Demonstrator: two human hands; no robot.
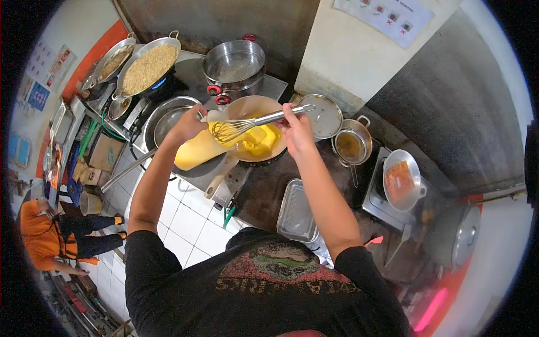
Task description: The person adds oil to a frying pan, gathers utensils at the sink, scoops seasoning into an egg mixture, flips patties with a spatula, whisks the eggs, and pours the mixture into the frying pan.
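Note:
My right hand [298,133] is closed around the handle of a metal whisk [275,117], held nearly level. The whisk's wires reach left over a pale frying pan [236,105] with a soft yellow mass [261,140] in it. My left hand [190,124] grips the upper end of a long yellow container [197,150], which lies tilted beside the pan. Its pale rim is close to the whisk wires. The left fingertips are partly hidden. The pan's handle [222,177] points toward my body.
Stacked steel pots [236,62] stand behind the pan, with a steel bowl [159,121] to the left. A wok of brown grains [149,70] is farther left. At right are a strainer pot [352,146], a pan with orange food [400,181] and a metal tray [296,209]. A person in orange [42,236] stands lower left.

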